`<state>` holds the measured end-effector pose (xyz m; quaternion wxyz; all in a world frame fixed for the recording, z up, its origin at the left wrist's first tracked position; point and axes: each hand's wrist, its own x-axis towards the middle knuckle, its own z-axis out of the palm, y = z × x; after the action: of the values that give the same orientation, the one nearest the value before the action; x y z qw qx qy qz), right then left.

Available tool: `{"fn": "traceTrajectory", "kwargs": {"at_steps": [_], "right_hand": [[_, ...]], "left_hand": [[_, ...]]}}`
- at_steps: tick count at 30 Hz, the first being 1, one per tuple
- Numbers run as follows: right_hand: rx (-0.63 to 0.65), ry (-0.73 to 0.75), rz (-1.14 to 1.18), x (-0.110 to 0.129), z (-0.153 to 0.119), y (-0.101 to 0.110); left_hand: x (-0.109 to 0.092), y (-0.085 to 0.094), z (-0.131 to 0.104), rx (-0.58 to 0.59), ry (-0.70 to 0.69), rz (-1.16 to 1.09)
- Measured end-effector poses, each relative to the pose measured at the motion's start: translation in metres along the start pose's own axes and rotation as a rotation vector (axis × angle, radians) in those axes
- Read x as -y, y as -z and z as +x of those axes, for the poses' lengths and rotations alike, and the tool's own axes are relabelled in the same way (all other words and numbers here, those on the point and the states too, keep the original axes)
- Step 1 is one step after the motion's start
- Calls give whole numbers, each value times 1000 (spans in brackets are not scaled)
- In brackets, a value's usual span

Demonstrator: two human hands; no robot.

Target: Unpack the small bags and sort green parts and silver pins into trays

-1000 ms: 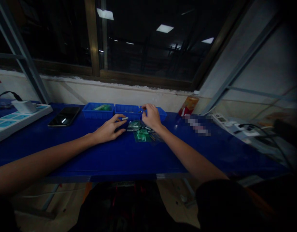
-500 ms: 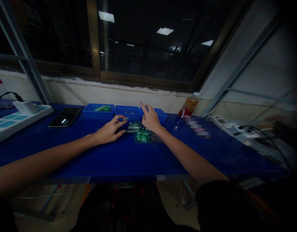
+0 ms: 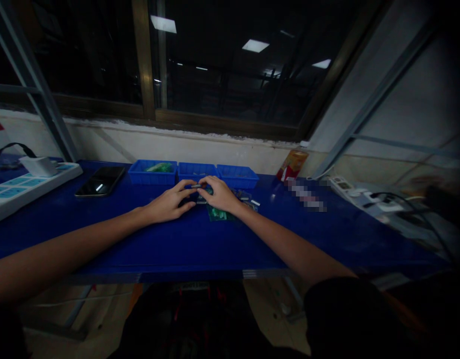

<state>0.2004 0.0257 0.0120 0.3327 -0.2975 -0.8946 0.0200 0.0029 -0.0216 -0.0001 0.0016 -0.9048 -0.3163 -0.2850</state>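
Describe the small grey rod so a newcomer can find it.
Above the blue table, the left hand and right hand face each other. The small grey rod is between their fingertips; unlike the green packet lying nearby, it is held.

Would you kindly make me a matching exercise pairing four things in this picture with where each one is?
1. Phone
2. Slim piece
3. Bottle
4. Turquoise-panelled power strip

A. At the fingertips of the left hand and right hand
B. Running out of the picture's left edge
C. Between the power strip and the blue bins
D. Right of the bins

Pairs: 1-C, 2-A, 3-D, 4-B
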Motion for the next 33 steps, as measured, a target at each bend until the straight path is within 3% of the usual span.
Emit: {"fn": "traceTrajectory", "kwargs": {"at_steps": [3, 8, 16, 25, 33], "right_hand": [[5, 12, 52, -2, 0, -1], [-41, 4, 123, 11, -1, -1], [-48, -3, 118, 22, -3, -5], [-26, 160, -26, 25, -6, -1], [-34, 111, -98, 22, -5, -6]], "left_hand": [[-2, 2, 0, -14, 51, -32], [-3, 2, 0, -144, 241, 18], [-3, 2, 0, -130, 250, 65], [-7, 8, 2, -73, 273, 111], [-6, 7, 1, -63, 310, 34]]}}
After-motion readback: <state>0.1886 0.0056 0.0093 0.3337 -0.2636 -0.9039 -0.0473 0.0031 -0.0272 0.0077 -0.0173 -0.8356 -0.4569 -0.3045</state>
